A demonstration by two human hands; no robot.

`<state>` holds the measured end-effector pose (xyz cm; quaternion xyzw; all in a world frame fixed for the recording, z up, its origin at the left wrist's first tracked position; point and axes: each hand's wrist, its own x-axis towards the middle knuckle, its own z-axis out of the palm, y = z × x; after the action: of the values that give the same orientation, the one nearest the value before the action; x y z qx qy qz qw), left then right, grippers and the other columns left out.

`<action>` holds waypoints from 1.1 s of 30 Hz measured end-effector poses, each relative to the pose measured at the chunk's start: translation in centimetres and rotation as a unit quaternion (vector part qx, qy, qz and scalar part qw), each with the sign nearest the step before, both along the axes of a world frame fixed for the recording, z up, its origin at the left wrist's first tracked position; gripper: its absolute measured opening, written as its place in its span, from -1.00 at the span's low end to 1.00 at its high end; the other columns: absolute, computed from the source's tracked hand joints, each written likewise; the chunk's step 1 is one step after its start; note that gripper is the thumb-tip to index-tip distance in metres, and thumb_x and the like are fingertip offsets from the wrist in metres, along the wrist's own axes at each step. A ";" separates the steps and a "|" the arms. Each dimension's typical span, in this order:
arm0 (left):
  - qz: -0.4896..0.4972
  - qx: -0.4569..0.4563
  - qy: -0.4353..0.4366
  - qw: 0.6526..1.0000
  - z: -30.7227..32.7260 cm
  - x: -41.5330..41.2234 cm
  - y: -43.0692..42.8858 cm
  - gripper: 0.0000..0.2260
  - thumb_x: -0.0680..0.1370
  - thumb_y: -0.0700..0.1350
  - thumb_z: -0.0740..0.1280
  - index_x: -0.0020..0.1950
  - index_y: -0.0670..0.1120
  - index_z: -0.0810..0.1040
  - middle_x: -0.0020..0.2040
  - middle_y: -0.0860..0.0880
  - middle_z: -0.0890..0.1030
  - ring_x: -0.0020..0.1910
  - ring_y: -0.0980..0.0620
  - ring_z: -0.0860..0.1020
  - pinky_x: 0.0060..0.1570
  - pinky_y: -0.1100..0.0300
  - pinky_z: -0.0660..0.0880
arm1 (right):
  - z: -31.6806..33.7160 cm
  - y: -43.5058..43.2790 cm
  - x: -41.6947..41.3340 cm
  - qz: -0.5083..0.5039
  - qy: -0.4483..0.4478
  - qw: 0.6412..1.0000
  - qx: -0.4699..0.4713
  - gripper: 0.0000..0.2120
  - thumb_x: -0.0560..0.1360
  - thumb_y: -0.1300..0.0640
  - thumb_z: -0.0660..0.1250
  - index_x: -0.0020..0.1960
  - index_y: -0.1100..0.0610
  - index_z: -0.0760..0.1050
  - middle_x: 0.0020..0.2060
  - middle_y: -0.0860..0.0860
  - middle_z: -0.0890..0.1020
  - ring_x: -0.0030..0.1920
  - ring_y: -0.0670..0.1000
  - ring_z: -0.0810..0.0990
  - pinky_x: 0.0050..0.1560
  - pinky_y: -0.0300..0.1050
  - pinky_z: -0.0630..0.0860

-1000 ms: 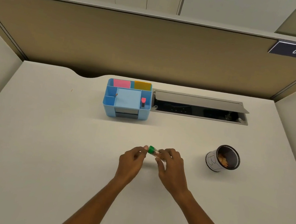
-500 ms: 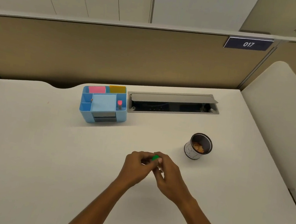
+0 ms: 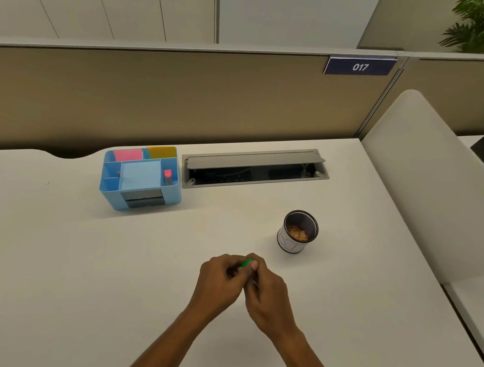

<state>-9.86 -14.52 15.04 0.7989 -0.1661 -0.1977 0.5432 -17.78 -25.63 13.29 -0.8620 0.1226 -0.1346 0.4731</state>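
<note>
Two hands are bunched tight around one small tube (image 3: 246, 262), and only its green end peeks out on top. The left hand (image 3: 220, 277) has its fingers curled round the green end. The right hand (image 3: 268, 294) has its fingers curled round the rest, so the clear part is hidden. Neither hand is open at all, and their fingertips touch. The tube is held low over the desk (image 3: 65, 267), near the cup (image 3: 299, 232), a bit left of the cup and closer to the person.

One second ago the hands were a little apart, and you could see the green end and some clear tube between them. Now they are pressed together and the tube is almost all covered. I think the hands are twisting the green end, to get it off or to put it on tight. Which way it turns I cannot tell. The cup has brown bits in it, so maybe what is in the tube goes there next.

Left of the cup and further back stands a blue box (image 3: 140, 180). Behind the cup is a long slot (image 3: 251, 175) in the desk, with its lid up
</note>
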 end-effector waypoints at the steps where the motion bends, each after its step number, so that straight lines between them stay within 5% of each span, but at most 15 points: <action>1: 0.004 -0.005 0.003 1.000 0.2 -0.2 -0.2 -0.84 0.57 0.05 0.42 -0.01 0.03 0.77 -0.18 0.12 0.76 -0.15 0.16 0.68 -0.17 0.32 0.58 | 0.1 -0.1 0.0 -0.006 -0.005 1.000 -0.002 -0.83 0.64 0.19 0.19 0.18 0.02 0.47 -0.17 -0.13 0.69 -0.23 -0.04 0.64 -0.24 -0.01 0.60; 4: 0.012 -0.012 0.008 1.000 0.4 -0.4 -0.6 -0.85 0.56 0.05 0.42 -0.02 0.05 0.77 -0.22 0.12 0.75 -0.21 0.15 0.67 -0.23 0.37 0.53 | 0.6 -0.5 0.0 -0.009 -0.024 1.000 -0.005 -0.79 0.63 0.14 0.19 0.23 0.07 0.49 -0.19 -0.17 0.68 -0.25 -0.10 0.65 -0.23 -0.07 0.62; 9: 0.024 -0.028 0.007 0.999 0.7 -0.6 -1.1 -0.83 0.56 0.03 0.44 0.03 0.00 0.77 -0.16 0.06 0.76 -0.15 0.08 0.70 -0.16 0.28 0.61 | 0.7 -0.9 -0.1 -0.022 -0.038 0.999 0.007 -0.72 0.65 0.14 0.25 0.35 0.01 0.48 -0.17 -0.20 0.69 -0.24 -0.18 0.69 -0.18 -0.47 0.52; 12: 0.010 -0.034 0.035 0.999 1.1 -0.6 -1.4 -0.81 0.57 0.06 0.42 0.00 0.00 0.77 -0.17 0.05 0.77 -0.15 0.08 0.71 -0.15 0.27 0.62 | 0.5 -1.5 -0.3 -0.026 -0.041 0.999 0.020 -0.66 0.65 0.07 0.28 0.41 0.01 0.45 -0.10 -0.09 0.76 -0.15 -0.16 0.73 -0.09 -0.45 0.57; 14: 0.018 -0.056 0.090 0.994 1.4 -0.5 -1.4 -0.78 0.57 0.08 0.41 -0.05 -0.03 0.77 -0.20 0.01 0.76 -0.18 0.05 0.72 -0.16 0.25 0.62 | 0.4 -1.7 -0.3 -0.029 -0.028 0.998 0.041 -0.60 0.62 0.05 0.32 0.44 -0.02 0.40 -0.20 -0.13 0.72 -0.26 -0.16 0.67 -0.18 -0.41 0.56; 19: 0.109 -0.211 0.362 0.901 2.2 0.3 -1.1 -0.71 0.58 -0.02 0.40 0.00 -0.24 0.74 -0.20 -0.16 0.73 -0.23 -0.03 0.69 -0.17 0.16 0.65 | 0.9 -2.5 -0.5 -0.030 -0.018 0.982 0.186 -0.59 0.54 0.18 0.43 0.27 -0.02 0.33 -0.27 -0.08 0.61 -0.33 -0.15 0.52 -0.28 -0.36 0.46; 24: 0.152 -0.276 0.431 0.845 2.0 0.4 -1.1 -0.71 0.60 -0.09 0.37 0.17 -0.29 0.67 -0.08 -0.22 0.73 -0.21 -0.03 0.69 -0.22 0.16 0.66 | 1.7 -4.9 -0.4 -0.048 0.004 0.943 0.330 -0.77 0.53 0.22 0.35 0.13 0.02 0.43 -0.09 0.12 0.70 -0.31 -0.02 0.51 -0.32 -0.21 0.49; 29: 0.142 -0.292 0.424 0.845 1.9 0.4 -0.9 -0.77 0.61 -0.14 0.34 0.16 -0.20 0.72 -0.01 -0.22 0.74 -0.17 -0.02 0.71 -0.19 0.16 0.66 | 2.1 -8.7 0.2 -0.135 -0.024 0.959 0.248 -0.73 0.60 0.24 0.39 0.15 -0.11 0.59 -0.03 -0.09 0.70 -0.17 0.01 0.64 -0.20 -0.18 0.60; 33: 0.156 -0.283 0.424 0.846 1.9 0.1 -0.6 -0.76 0.61 -0.14 0.36 0.18 -0.23 0.70 0.02 -0.24 0.72 -0.12 -0.06 0.69 -0.18 0.14 0.68 | 1.9 -12.7 1.2 -0.222 0.011 0.972 0.082 -0.73 0.55 0.12 0.47 0.22 -0.04 0.59 -0.16 0.04 0.72 -0.20 0.07 0.68 -0.15 -0.16 0.57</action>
<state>-9.72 -15.07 16.94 0.4641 0.1589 -0.3742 0.7870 -16.55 -38.30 15.19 -0.7731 0.3267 -0.2162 0.4989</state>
